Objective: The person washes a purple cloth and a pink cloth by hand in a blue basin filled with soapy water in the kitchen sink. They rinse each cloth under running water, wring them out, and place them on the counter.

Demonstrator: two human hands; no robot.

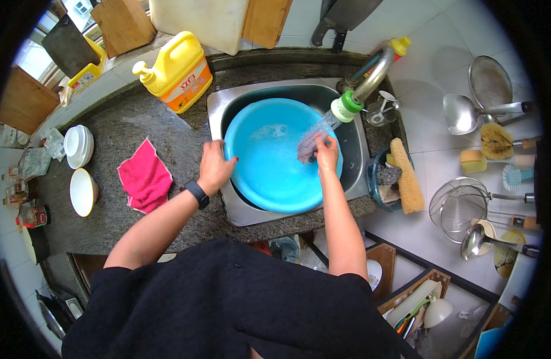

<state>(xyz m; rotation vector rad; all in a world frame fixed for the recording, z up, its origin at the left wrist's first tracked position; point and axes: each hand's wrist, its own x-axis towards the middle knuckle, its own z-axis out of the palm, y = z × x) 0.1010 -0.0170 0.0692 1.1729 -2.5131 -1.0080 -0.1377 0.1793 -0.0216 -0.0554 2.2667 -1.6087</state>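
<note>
Water runs from the faucet's green-and-white spray head onto a wet greyish-purple cloth. My right hand pinches this cloth over the right side of a large blue plastic basin. Shallow water with some suds covers the basin's bottom. The basin sits inside a stainless-steel sink. At the basin's left rim is my left hand, its thumb overlapping the edge and its fingers slightly blurred; whether it grips the rim is unclear.
A yellow detergent jug stands behind left. On the stone counter lie a pink cloth, a white bowl and stacked white dishes. A blue container holds scrubbers at right. Strainers and ladles hang on the tiled wall.
</note>
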